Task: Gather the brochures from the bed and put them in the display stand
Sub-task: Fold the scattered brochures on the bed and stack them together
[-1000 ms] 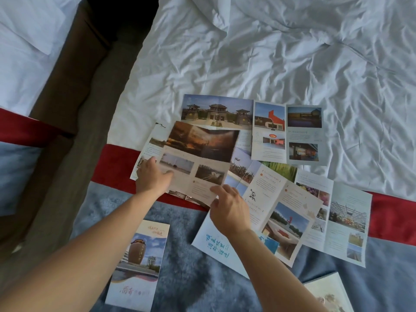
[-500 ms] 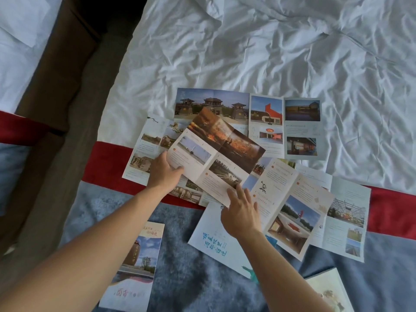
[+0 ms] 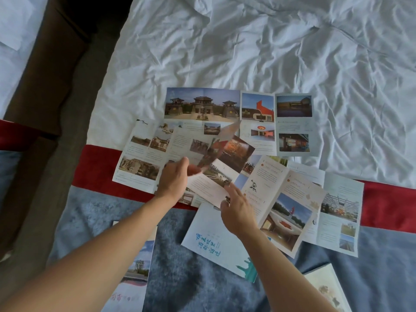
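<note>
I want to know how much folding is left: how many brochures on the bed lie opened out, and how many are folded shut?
Opened-out brochures: 5, including the centre brochure, whose flap the left hand pinches
Folded-shut brochures: 3
Total: 8

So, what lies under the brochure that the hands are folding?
Under the folding brochure lie other open brochures on the bed; their covered parts and anything beneath stay hidden.

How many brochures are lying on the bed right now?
8: centre brochure, gate-photo brochure above it, left brochure, open brochure and far-right brochure, white brochure below, bottom-left brochure, bottom-right brochure. Overlaps may hide more.
</note>
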Available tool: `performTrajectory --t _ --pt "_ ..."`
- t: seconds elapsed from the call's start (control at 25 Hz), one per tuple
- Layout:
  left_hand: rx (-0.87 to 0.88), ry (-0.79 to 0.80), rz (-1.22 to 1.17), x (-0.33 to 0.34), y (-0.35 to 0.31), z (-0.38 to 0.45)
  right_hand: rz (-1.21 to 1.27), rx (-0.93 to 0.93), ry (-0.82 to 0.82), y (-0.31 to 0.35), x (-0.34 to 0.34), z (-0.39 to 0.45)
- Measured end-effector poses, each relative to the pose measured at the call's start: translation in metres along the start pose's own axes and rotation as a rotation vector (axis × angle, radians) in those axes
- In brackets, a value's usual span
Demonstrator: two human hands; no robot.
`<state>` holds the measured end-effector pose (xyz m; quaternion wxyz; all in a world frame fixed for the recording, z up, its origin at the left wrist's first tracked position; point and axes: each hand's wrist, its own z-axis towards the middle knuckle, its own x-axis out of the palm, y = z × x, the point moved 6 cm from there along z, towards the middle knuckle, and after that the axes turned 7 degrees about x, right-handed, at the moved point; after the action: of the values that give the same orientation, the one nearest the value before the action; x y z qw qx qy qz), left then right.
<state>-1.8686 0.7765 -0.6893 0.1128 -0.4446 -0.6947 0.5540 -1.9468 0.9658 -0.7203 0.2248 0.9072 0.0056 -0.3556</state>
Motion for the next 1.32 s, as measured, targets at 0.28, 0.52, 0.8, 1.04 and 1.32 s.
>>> performTrajectory --t 0.28,0.52,0.8,1.04,1.32 --pt "0.022 0.107 0.437 0.046 0.016 0.019 0.297 0.299 -0.316 -0.055 -0.047 0.003" --pt "-0.124 -0.055 0.480 0.064 0.020 0.040 0.316 0.280 -0.317 -0.087 -0.047 -0.001" --pt "-0.326 -0.269 0.346 -0.008 0.037 0.038 0.333 0.176 -0.240 -0.061 -0.042 -0.003" --pt "-0.339 -0.480 0.242 -0.088 0.037 0.026 0.259 0.107 -0.141 -0.008 -0.015 -0.008" --pt "-0.240 -0.243 0.064 -0.056 0.018 0.024 0.323 0.132 0.031 0.011 -0.004 -0.010"
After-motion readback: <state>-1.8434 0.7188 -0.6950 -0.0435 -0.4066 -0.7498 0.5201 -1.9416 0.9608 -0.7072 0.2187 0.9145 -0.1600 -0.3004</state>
